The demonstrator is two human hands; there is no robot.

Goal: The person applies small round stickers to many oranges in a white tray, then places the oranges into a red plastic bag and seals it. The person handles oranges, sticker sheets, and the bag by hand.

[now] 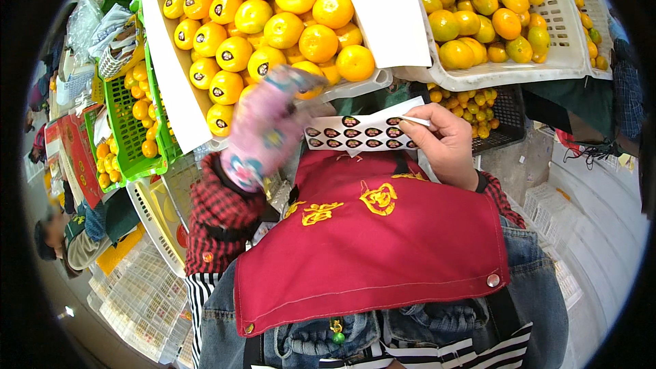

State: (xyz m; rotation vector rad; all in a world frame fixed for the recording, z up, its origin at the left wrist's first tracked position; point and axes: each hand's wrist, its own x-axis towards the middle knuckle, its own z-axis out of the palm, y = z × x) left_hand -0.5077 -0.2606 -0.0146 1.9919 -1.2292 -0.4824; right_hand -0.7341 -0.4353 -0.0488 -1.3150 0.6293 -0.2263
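My right hand (pixel 444 140) pinches the right end of a white sheet of stickers (pixel 362 123), held level in front of my red apron. Dark oval labels run in rows along it. A pink patterned glove or cover is on my left hand (pixel 266 119), which is smeared by motion. Its blurred fingertips are at the front of a crate of oranges (pixel 232 55), overlapping a front orange (pixel 311 72). Whether those fingers hold anything cannot be made out. Oranges in the left columns carry dark oval labels; those on the right show none.
White card (pixel 386 14) lines the orange crate. At right stands a white plastic crate (pixel 478 80) of greenish-orange citrus, above a black crate (pixel 509 116) of small orange fruit. Green baskets (pixel 126 133) of fruit stand at left. A person (pixel 75 239) is at the far left.
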